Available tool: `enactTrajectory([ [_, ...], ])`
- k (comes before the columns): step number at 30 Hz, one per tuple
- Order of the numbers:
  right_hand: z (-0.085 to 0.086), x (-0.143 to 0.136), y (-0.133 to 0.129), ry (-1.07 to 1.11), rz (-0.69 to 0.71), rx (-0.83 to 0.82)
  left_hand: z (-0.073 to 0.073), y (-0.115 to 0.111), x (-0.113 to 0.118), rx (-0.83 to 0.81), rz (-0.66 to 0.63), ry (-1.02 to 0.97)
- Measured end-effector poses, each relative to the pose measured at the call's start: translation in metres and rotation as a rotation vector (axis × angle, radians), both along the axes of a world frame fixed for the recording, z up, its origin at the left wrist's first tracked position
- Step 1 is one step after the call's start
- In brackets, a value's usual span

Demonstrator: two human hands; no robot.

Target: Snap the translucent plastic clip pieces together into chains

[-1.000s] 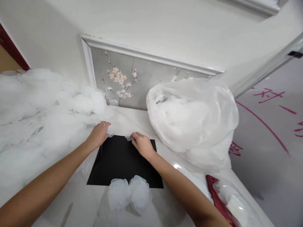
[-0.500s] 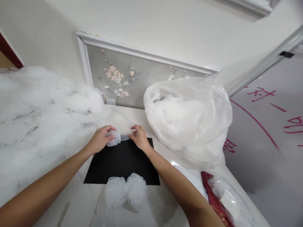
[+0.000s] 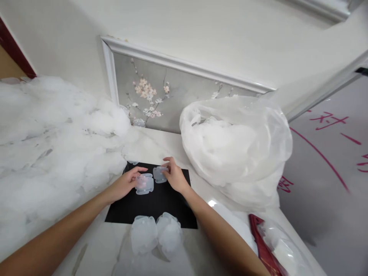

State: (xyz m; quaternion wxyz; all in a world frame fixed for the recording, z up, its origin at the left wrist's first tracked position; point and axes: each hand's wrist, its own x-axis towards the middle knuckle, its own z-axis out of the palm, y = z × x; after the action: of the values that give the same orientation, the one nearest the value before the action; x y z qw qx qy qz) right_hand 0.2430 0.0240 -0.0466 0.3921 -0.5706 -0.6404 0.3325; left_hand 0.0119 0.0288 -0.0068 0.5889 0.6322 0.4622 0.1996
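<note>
My left hand (image 3: 130, 184) is closed on the edge of a thin, translucent white plastic piece (image 3: 147, 184) with notched edges, its fingertips showing through it. To the right, my right hand (image 3: 174, 176) pinches a similar translucent piece (image 3: 159, 174) by its right side. Both pieces are over a black sheet (image 3: 152, 209) on the white marbled table. At the sheet's near edge stand two stacks of such pieces, a left stack (image 3: 143, 234) and a right stack (image 3: 169, 235).
A large heap of translucent pieces (image 3: 57, 138) covers the left side. A clear plastic bag (image 3: 238, 153) full of whitish pieces stands at the back right. Nearer are a red object (image 3: 260, 241) and a smaller plastic bag (image 3: 287, 245). A whiteboard (image 3: 322, 184) stands at right.
My hands have come nearer over the black sheet with their pieces, which now show flatter to the camera. The view has shifted slightly.
</note>
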Motion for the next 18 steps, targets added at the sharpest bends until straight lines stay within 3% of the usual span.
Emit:
enactTrajectory([
  [7, 0.0, 0.028, -0.048, 0.108, 0.028, -0.015, -0.003, 0.002, -0.002, 0.074, -0.064, 0.04],
  [18, -0.009, 0.028, -0.058, 0.072, 0.081, 0.09, -0.017, 0.004, -0.006, 0.082, -0.112, -0.103],
])
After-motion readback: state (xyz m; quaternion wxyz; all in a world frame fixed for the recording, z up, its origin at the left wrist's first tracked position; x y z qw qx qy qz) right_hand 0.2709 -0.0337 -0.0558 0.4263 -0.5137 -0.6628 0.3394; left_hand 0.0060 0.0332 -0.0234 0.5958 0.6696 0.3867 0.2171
